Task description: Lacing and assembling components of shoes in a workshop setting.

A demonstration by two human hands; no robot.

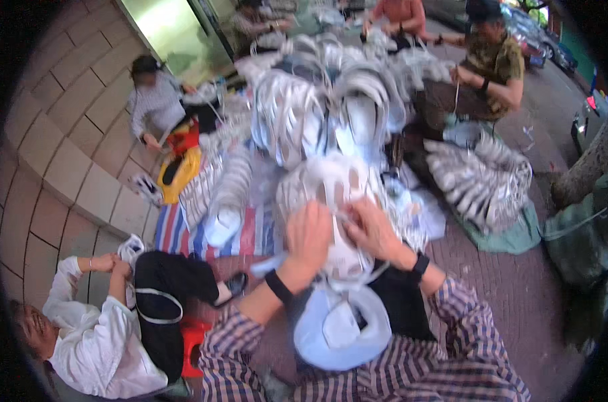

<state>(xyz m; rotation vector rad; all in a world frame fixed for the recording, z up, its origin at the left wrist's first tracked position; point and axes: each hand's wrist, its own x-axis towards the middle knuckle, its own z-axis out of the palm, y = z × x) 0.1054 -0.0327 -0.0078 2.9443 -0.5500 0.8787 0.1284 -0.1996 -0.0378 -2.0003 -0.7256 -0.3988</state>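
Note:
In front of me is a white shoe upper (347, 258) with slots along it, lying against a pile of similar pieces. My left hand (309, 233) is closed on its left side, fingers bent over the surface. My right hand (376, 231) is pinched at the middle, beside an opening; what lies between its fingertips is blurred and hidden. Both wrists wear dark bands. On my lap rests a pale blue-white shoe piece (317, 342) with its rounded edge toward me.
Beyond my hands rise stacked white uppers (287, 120). More fan out on a green sack (501, 238) at right. A striped sheet (250, 241) lies at left, near a red stool (194, 342). Several people sit around, one in a white shirt (103, 342) at near left.

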